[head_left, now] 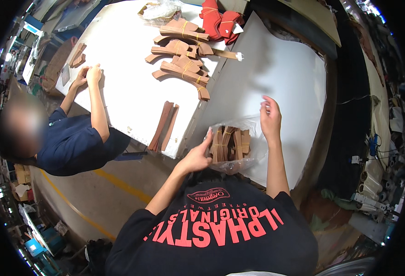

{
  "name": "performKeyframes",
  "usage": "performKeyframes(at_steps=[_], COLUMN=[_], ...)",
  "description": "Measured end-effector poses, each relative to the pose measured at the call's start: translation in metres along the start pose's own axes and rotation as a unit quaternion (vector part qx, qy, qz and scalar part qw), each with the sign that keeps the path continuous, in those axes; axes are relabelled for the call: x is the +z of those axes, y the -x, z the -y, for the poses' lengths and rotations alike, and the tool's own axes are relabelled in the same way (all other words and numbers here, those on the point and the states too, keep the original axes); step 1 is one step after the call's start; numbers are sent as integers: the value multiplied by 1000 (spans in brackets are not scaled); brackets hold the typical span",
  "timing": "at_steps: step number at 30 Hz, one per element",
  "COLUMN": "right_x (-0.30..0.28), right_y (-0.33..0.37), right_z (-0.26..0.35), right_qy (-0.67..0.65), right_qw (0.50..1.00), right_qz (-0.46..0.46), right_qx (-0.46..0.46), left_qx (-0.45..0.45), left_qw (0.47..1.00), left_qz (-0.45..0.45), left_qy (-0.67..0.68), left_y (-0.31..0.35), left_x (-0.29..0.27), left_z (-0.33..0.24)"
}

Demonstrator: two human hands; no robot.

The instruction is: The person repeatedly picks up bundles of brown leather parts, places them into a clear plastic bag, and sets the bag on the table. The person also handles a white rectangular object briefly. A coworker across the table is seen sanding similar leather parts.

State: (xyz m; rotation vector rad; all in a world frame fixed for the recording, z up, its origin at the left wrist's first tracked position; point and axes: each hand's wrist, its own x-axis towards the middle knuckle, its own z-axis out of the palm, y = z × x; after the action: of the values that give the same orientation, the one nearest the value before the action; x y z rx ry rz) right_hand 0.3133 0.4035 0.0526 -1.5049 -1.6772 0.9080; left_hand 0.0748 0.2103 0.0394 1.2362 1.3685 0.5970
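A clear bag [233,146] of brown cut pieces [230,143], bundled with bands, is held at the near edge of a white table [285,78], between the two hands. The left hand [197,156] is closed on the bag's left side, fingers curled around the plastic. The right hand [270,118] is raised just above and to the right, half open, its fingertips pinching the bag's upper edge. More brown bundles [181,55] are stacked on a second table [124,69], where another person [69,138] is seated.

clear plastic bag [239,138], near table edge [294,78]
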Motion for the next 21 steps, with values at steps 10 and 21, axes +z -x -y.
performKeyframes(at_steps=[10, 21], right_x=[167, 240], right_y=[-159, -238], right_z=[153, 163], right_qy=[119, 234], right_qw=[907, 945], right_qz=[45, 93], right_qx=[-401, -209], left_qx=[12, -52], left_qw=[1000, 997], left_qz=[15, 57], left_qy=[3, -6], left_y=[12, 24], left_x=[-12, -18], left_z=[11, 20])
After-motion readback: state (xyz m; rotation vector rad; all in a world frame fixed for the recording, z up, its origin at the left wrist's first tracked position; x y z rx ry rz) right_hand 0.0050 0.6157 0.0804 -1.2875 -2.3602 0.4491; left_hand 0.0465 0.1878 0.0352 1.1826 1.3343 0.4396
